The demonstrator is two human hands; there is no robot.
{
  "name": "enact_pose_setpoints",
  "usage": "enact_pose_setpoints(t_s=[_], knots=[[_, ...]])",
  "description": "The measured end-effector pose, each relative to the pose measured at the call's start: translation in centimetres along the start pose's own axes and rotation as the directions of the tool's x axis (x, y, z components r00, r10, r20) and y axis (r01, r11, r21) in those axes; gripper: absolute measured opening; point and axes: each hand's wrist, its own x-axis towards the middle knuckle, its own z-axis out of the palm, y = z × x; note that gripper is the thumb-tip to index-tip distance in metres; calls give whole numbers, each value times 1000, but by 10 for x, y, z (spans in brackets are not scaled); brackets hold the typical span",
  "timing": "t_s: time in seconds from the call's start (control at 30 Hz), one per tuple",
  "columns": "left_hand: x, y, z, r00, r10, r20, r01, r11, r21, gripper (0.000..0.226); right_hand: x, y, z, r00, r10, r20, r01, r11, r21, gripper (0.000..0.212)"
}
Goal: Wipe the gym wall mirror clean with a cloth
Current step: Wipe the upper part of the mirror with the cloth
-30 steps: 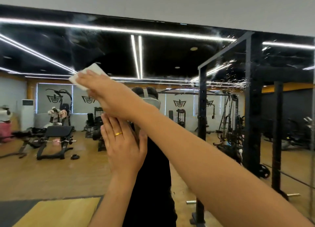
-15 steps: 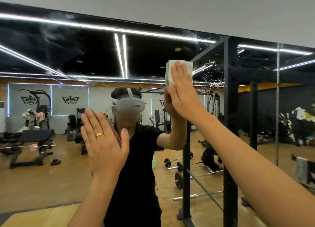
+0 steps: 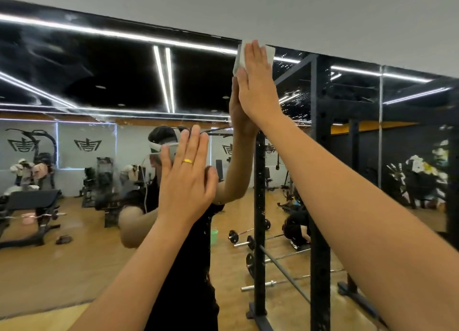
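The wall mirror [image 3: 99, 77] fills most of the view and shows smeared streaks across its dark upper part. A folded white cloth [image 3: 239, 57] lies flat against the glass at the mirror's top edge. My right hand [image 3: 258, 87] presses it there with straight fingers, arm stretched up. My left hand [image 3: 186, 179], wearing a gold ring, rests flat and open against the glass lower down, left of the right arm. Most of the cloth is hidden behind my right hand.
A plain grey wall [image 3: 323, 20] runs above the mirror. A vertical seam [image 3: 380, 122] splits the glass at the right. The reflection shows a black squat rack [image 3: 319, 206], barbells on a wooden floor, benches and my own mirrored figure.
My right hand has swept the cloth from the left side rightward and then up to the mirror's top edge. My left hand stays flat on the glass.
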Motion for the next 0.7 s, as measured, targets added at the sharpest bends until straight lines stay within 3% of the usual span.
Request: enact_pose_setpoints(t_s=[0.17,0.27,0.37,0.57,0.7], knots=[[-2,0,8,999,32,-2,-31,995,98,65,-51,15,13,998,-61,-9,61,998,-29,56],[-4,0,10,999,33,-18,-31,993,115,66,-36,22,6,992,-118,32,121,987,-108,57],[-7,-1,13,999,35,-29,-32,993,112,66,1,24,-4,994,-103,-20,99,985,-144,56],[-6,-2,16,998,62,-33,-57,987,153,65,9,14,9,991,-12,-135,2,997,-74,55],[-6,-3,17,997,72,-37,-65,985,162,65,-45,15,22,995,-57,-81,56,998,-18,55]])
